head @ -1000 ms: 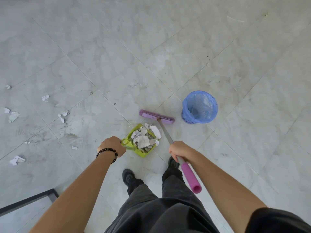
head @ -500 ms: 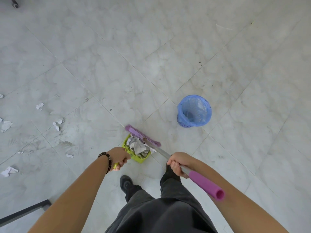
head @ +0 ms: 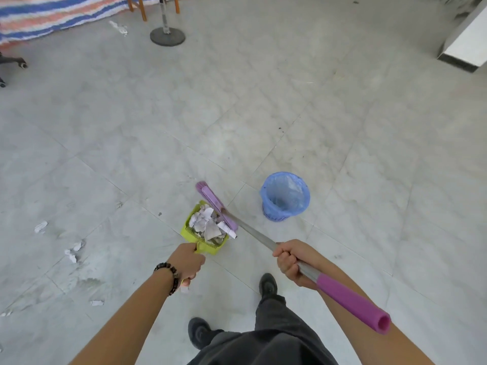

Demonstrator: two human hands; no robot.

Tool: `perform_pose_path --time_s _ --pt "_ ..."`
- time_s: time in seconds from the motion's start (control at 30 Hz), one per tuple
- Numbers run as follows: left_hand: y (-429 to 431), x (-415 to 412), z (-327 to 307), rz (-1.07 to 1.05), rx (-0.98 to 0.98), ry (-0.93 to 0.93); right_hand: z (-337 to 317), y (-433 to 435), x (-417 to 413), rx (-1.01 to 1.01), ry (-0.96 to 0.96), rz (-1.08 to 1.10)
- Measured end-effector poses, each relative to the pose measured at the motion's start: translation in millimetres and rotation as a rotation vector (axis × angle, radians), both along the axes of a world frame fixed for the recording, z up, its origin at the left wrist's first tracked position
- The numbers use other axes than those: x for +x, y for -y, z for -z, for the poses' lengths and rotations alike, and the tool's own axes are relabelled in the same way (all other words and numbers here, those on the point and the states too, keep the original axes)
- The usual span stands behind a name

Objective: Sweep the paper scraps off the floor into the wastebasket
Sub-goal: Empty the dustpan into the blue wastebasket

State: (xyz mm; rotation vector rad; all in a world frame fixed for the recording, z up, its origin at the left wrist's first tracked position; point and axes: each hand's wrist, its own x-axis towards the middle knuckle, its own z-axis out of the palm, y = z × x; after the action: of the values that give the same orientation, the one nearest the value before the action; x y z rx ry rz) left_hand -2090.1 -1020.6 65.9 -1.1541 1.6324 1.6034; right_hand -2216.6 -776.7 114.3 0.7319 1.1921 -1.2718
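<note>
Paper scraps fill the dustpan clasped by left grip; right grip clenches broom, near lined wastebasket.

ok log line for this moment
left hand: grips loaded dustpan | right hand: grips broom | wastebasket: apart | loose scraps: floor

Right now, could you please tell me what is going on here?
The person's left hand grips the green dustpan, heaped with paper scraps; the right hand grips the purple broom, its head against the pan. The blue wastebasket stands apart to the right, and loose scraps lie on the floor at left.
</note>
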Motion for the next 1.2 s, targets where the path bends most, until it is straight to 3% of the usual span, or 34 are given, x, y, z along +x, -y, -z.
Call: perform_pose_path --time_s 0.3,0.57,0.67,1.07,1.2 --pt "-19.5 -40.2 -55.6 0.170 -0.245 -0.273 -50.7 -52.3 17.6 -0.089 -0.280 0.171" --pt "-91.0 -69.4 -72.5 0.311 -0.407 -0.418 -60.3 -123.9 4.6 -0.176 -0.336 0.365" --pt "-125.8 -87.1 -70.9 0.381 -0.499 -0.424 -56.4 -155.1 -7.8 -0.167 -0.334 0.384" --pt "-248.9 -156.0 -66.3 1.028 -0.974 -0.183 -19.7 -248.4 -50.8 -0.112 -0.211 0.366" --pt "-267.6 -162.3 -60.7 1.069 -0.957 -0.136 -11.7 -262.4 -56.8 -0.130 -0.158 0.395"
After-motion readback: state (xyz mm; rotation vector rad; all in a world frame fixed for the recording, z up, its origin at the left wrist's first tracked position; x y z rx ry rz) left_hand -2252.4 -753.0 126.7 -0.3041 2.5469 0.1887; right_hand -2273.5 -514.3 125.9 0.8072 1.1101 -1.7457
